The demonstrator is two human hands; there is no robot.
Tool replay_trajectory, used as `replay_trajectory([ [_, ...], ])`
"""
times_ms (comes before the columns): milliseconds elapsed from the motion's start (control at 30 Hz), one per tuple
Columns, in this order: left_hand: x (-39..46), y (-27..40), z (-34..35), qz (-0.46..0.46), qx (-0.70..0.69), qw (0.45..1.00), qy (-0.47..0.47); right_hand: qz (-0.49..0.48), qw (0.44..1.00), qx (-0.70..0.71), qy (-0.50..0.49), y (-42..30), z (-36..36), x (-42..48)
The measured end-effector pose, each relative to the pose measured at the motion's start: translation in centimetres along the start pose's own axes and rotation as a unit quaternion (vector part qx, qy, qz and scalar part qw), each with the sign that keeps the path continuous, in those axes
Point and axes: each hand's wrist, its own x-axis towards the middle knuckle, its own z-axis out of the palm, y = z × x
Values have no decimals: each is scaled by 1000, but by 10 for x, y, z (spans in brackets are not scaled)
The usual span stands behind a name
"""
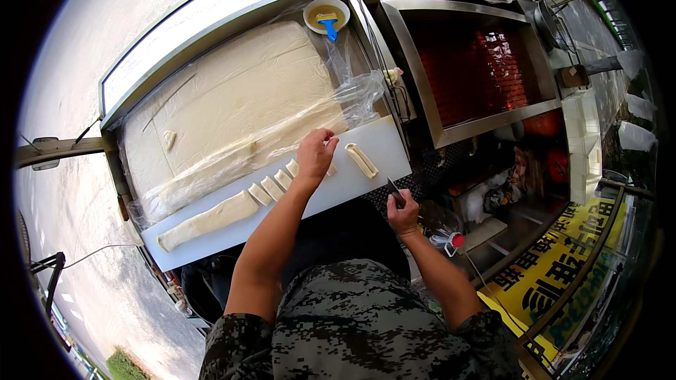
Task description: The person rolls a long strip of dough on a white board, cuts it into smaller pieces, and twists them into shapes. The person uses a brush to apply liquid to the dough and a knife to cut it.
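Observation:
My left hand (316, 155) is over the white cutting board (206, 250), at the edge of the plastic film; its fingertips are bent close together, and whether they pinch anything is unclear. Below it a row of cut dough strips (272, 188) runs left to an uncut dough length (211, 220). A dough piece with a lengthwise groove (362, 161) lies alone on the board's right part. My right hand (403, 212) grips a dark-bladed knife (394, 190) just off the board's lower right edge, blade tip pointing up-left. Behind the board lies a large dough sheet (237, 89), partly under plastic film (253, 142).
A bowl of yellowish liquid (342, 8) with a blue-handled brush (328, 26) stands behind the dough's right end. At right is a metal-framed vat of reddish-brown liquid (475, 74). Long thin metal tools (393, 87) lie between. A plastic bottle with a red cap (457, 240) is at lower right.

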Motion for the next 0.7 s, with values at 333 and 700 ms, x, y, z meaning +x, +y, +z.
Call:
replay_trajectory([
  [333, -43, -42, -53, 54, 106, 988, -96, -11, 999, 33, -27, -24, 31, 5],
  [700, -64, -15, -10, 117, 60, 991, -30, 4, 997, 49, -55, -32, 45, 16],
])
